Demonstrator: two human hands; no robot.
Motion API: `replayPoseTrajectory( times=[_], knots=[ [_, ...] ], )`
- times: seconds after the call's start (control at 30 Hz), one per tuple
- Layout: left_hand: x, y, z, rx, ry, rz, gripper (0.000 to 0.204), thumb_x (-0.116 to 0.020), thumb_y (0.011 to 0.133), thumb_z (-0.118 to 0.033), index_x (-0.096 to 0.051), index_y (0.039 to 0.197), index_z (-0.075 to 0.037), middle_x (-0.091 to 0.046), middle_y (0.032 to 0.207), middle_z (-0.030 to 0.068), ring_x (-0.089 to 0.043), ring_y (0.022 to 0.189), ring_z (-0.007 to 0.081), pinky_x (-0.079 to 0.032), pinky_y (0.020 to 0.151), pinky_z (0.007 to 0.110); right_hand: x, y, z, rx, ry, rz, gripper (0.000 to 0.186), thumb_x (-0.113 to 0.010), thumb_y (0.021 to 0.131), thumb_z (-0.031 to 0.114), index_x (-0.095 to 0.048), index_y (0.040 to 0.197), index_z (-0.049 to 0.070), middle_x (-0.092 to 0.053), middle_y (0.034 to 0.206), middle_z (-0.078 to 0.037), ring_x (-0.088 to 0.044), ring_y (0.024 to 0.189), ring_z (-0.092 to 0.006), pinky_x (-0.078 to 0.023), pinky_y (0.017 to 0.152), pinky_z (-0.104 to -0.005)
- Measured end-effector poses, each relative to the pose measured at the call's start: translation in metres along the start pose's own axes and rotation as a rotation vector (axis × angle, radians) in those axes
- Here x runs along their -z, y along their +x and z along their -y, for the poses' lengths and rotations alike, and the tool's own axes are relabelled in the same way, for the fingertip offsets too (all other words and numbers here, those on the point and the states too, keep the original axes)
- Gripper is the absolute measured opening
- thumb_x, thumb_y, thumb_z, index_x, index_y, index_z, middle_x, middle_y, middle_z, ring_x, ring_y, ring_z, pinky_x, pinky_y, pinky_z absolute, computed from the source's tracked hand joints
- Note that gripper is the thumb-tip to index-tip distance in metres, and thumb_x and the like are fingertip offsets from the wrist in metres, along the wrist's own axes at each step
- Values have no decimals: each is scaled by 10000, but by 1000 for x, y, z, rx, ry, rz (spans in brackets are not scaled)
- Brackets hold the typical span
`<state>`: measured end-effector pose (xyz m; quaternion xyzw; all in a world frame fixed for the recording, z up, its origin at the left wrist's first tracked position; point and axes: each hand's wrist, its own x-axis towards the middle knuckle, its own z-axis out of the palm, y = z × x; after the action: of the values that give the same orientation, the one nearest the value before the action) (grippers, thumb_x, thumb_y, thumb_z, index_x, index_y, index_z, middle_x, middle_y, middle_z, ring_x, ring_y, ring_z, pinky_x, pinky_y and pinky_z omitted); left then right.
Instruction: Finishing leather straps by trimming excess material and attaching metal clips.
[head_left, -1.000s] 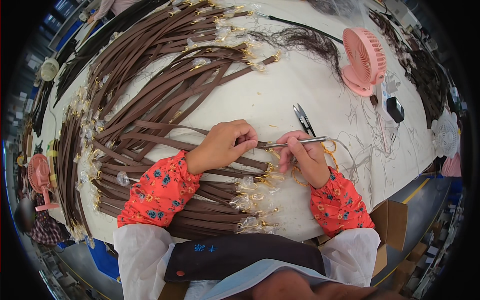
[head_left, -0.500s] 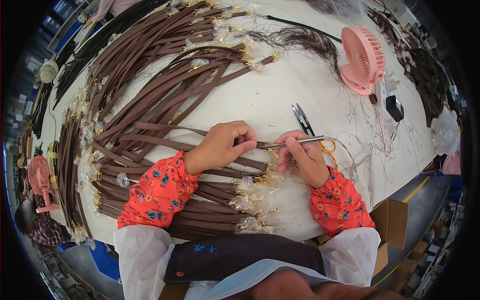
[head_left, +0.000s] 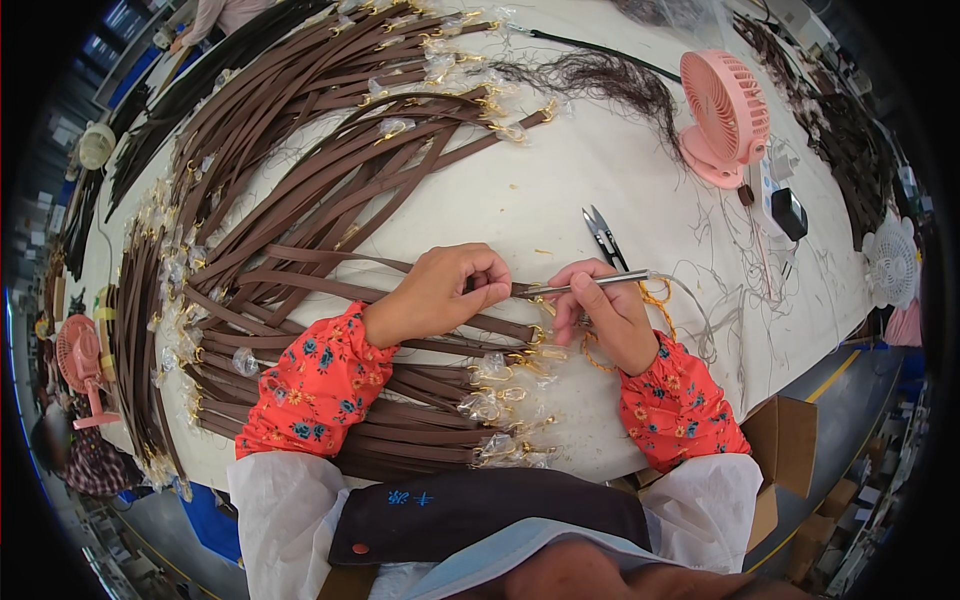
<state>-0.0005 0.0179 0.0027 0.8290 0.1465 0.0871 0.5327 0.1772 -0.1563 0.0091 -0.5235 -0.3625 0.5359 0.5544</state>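
Note:
My left hand (head_left: pixel 435 290) is closed in a pinch on a flat brown strap (head_left: pixel 522 290), near the strap's right end. That end sticks out past my fingertips toward my right hand (head_left: pixel 615 315). Held like a pen in my right hand is a slim metal tool (head_left: pixel 625 278) with a thin grey cord behind it. Its tip meets or lies very near the strap's end; contact is too small to make out. Beyond my right hand lie dark thread snips (head_left: pixel 603 236), blades apart. A yellow twisted cord (head_left: pixel 657 302) shows beside that hand.
Many brown straps (head_left: pixel 290 180) with gold-coloured clasps in clear plastic cover the table's left half. A pink fan (head_left: pixel 722 115) stands far right, near a power strip (head_left: pixel 770 195) and black plug adapter (head_left: pixel 789 215). Loose dark threads (head_left: pixel 610 80) lie at the back. A cardboard box (head_left: pixel 785 445) sits below right.

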Motion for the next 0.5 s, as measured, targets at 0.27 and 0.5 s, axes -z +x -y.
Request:
replayPoseTrajectory(
  times=[0.27,0.5],
  knots=[
    [2,-1,-1,-25,35,27,93,-678,874,-125,-659,885,-35,-623,766,58,-558,631,139,-452,586,285,0,1,0,47,-5,-15,344,-424,1055,309,-538,1111,-10,-622,801,-65,-609,666,-121,-492,623,-239],
    [3,0,-3,-46,66,46,96,-680,869,-145,-669,879,-50,-630,781,56,-572,651,150,-460,585,288,-1,2,1,36,-4,-31,347,-430,1053,308,-539,1125,-14,-621,811,-70,-610,670,-125,-489,626,-239]
  ],
)
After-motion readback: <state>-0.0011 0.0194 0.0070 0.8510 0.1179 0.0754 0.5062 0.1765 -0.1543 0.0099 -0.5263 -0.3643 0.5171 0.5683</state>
